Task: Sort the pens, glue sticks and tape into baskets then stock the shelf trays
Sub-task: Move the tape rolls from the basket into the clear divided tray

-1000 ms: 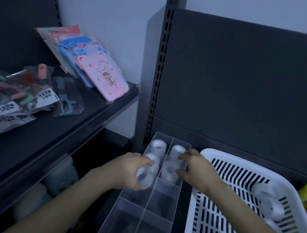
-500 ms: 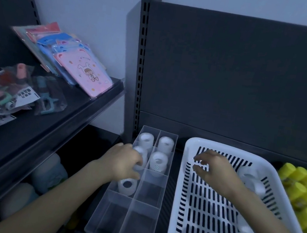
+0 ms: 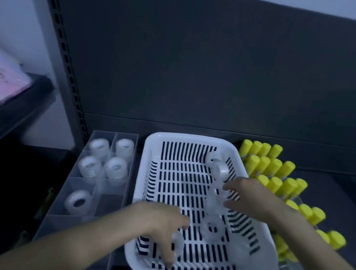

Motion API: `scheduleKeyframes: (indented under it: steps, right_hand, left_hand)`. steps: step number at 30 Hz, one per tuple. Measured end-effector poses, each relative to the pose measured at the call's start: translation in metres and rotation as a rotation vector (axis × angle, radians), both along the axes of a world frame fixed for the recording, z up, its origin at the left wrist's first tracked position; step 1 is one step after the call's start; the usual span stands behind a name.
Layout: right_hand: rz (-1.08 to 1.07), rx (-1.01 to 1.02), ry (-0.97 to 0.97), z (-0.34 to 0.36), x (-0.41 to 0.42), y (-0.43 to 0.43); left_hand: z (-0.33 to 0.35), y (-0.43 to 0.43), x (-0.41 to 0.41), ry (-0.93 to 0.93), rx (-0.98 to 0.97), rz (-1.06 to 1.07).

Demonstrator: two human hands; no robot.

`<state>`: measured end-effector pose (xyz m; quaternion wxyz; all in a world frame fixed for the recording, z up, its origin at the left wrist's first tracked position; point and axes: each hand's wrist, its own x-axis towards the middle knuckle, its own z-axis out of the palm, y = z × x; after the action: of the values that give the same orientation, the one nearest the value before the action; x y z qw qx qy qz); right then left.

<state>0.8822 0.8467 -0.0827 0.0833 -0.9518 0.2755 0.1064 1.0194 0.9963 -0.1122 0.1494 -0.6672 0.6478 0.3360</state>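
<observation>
Tape rolls (image 3: 211,227) meant for the clear tray (image 3: 109,205) lie in the white basket (image 3: 195,138), so your left hand (image 3: 158,222) and right hand (image 3: 249,196) each reach for one; blur hides whether either grips.

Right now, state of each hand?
Left hand: open, fingers over a tape roll in the basket.
Right hand: cannot tell; blurred at another tape roll.

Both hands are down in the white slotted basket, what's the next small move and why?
Probably pinch the translucent tape roll at the fingers of the left hand and lift it toward the clear divided tray: the cell beside its lone flat roll holds nothing.
</observation>
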Motion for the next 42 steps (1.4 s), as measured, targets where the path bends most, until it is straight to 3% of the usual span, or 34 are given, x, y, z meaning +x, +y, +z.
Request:
scheduleKeyframes:
  steps: [8,13,20,23,30,36,42]
  right_hand:
    - [0.079,0.023,0.057,-0.011,-0.013,0.008]
    - [0.028,0.116,0.102,-0.030,0.007,0.009]
    - [-0.041,0.031,-0.141,-0.011,-0.005,-0.005]
    - [-0.058,0.038,-0.186,-0.010,-0.010,-0.008]
    - [-0.097,0.174,-0.291,-0.011,-0.011,-0.008]
    - [0.003,0.031,-0.173,-0.021,0.006,-0.002]
    - [0.160,0.027,0.001,-0.046,0.030,0.017]
  left_hand:
    - [-0.005,-0.030,0.010,-0.045,-0.238,0.231]
    - [-0.014,-0.037,-0.002,-0.026,-0.196,0.241]
    - [-0.017,-0.042,-0.020,0.099,-0.192,0.279]
    - [-0.020,-0.045,-0.036,0.055,-0.161,0.236]
    - [-0.021,-0.046,-0.039,0.010,-0.295,0.161]
    - [-0.014,-0.027,-0.001,-0.056,-0.412,0.320]
    - [-0.011,-0.019,0.020,-0.184,-0.386,0.414]
